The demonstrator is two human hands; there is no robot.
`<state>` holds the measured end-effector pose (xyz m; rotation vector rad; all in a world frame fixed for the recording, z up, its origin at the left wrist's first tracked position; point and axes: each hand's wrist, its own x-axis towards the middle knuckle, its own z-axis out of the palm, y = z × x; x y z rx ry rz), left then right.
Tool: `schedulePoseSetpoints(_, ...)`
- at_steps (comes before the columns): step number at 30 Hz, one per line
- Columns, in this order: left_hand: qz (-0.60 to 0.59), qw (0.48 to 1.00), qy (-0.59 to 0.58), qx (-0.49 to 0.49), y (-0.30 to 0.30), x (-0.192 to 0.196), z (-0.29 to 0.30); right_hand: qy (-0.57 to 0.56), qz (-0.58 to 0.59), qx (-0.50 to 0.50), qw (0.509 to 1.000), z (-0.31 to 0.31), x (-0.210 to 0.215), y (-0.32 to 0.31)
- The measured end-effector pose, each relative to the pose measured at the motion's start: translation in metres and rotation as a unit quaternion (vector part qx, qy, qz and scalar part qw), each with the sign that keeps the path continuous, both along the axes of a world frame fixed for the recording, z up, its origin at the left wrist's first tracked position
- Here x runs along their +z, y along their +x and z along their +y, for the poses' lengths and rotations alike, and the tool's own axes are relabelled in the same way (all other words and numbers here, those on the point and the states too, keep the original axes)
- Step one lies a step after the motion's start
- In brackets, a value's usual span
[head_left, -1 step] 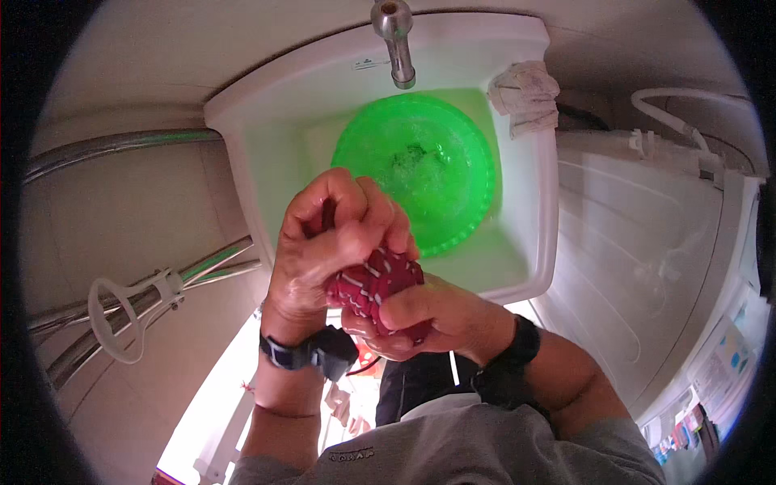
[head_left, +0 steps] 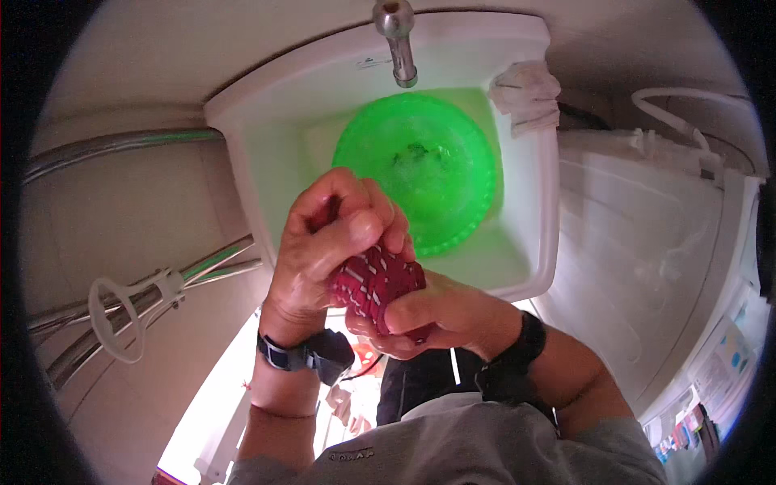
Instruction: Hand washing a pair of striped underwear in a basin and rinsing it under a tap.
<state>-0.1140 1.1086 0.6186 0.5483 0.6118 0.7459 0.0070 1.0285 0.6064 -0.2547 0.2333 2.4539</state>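
Note:
A bunched dark red cloth with white marks [head_left: 375, 284] is gripped between my two hands, over the near rim of the sink. My left hand [head_left: 339, 230] curls its fingers round the cloth's upper left part, and the skin looks wet. From the lower right, my right hand [head_left: 428, 315] clasps the cloth, its thumb pressed on top and its fingers underneath. Beyond them, a round green basin [head_left: 477, 202] sits in the white sink [head_left: 279, 178]. Cloudy, foamy water fills part of the basin, with a dark patch in its middle.
A metal faucet [head_left: 401, 56] reaches over the sink's far edge. A pale rag [head_left: 525, 95] hangs on the right rim. To the right stands a white appliance [head_left: 638, 242] with a hose [head_left: 671, 113]. Metal pipes [head_left: 121, 145] and a white ring holder [head_left: 117, 319] are at left.
Both hands keep hold of the cloth and have shifted only slightly. The cloth's folds sit a little differently between the fingers.

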Motion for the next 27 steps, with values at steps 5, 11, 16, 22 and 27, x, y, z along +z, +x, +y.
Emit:
schedulePoseSetpoints(5, 0.191, 0.974, -0.082, -0.093, 0.006, -0.015, 0.003, 0.104, -0.251, 0.155, 0.95, -0.004, -0.029, 0.002)
schedulePoseSetpoints(11, 0.456, 0.886, 0.038, -0.07, 0.001, -0.111, -0.005, 0.07, -0.483, 0.146, 0.86, 0.001, -0.096, -0.029)
schedulePoseSetpoints(16, 0.622, 0.769, 0.147, -0.009, 0.0, -0.141, -0.01, 0.256, -0.647, -0.036, 0.717, -0.005, -0.137, -0.051)
schedulePoseSetpoints(22, 0.624, 0.771, 0.126, 0.026, 0.002, -0.152, -0.008, 0.264, -0.674, 0.077, 0.686, 0.003, -0.134, -0.041)
schedulePoseSetpoints(27, 0.462, 0.878, -0.085, 0.095, -0.043, -0.123, -0.002, 0.248, -0.704, 0.11, 0.656, 0.003, -0.109, 0.004)
